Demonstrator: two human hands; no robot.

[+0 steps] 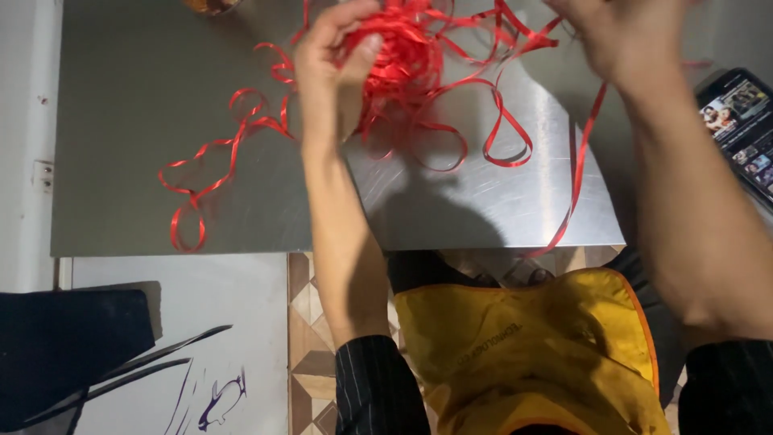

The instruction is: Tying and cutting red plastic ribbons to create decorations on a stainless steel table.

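A tangled bundle of thin red ribbon (407, 56) lies bunched at the far middle of a metal table (161, 161). My left hand (330, 60) grips the left side of the bundle, fingers curled into the strands. My right hand (624, 32) is raised at the top right, fingers closed on strands that stretch from the bundle. Loose loops of ribbon trail left across the metal surface and one long strand hangs off the table's near edge at the right.
A phone (741, 121) with a lit screen lies at the table's right edge. A yellow apron (531, 346) covers my lap. A dark object (64, 346) and a white sheet with marks (201, 338) sit lower left, over tiled floor.
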